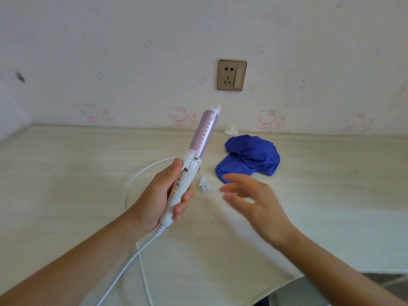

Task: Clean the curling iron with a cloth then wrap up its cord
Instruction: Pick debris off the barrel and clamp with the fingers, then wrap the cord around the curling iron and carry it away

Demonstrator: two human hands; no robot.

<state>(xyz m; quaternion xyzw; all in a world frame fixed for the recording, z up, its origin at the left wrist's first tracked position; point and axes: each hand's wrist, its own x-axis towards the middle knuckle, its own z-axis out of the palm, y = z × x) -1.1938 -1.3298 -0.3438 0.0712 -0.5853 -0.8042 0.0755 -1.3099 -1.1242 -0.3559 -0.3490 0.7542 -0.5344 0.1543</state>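
Observation:
My left hand [162, 196] grips the white handle of the curling iron [199, 146], which points up and to the right with its lilac barrel raised above the table. Its white cord [132, 259] runs from the handle's base down toward me and loops back over the table to the plug [203, 184], which lies flat just right of the handle. A crumpled blue cloth [250, 159] lies on the table behind my right hand [254, 197]. That hand hovers blurred, fingers spread and empty, just in front of the cloth.
The pale table [66, 173] meets a wall with cartoon cat wallpaper. A wall socket [231, 75] sits above the cloth. A small white crumpled scrap [230, 130] lies by the wall. The table's front edge [298, 278] drops off at lower right.

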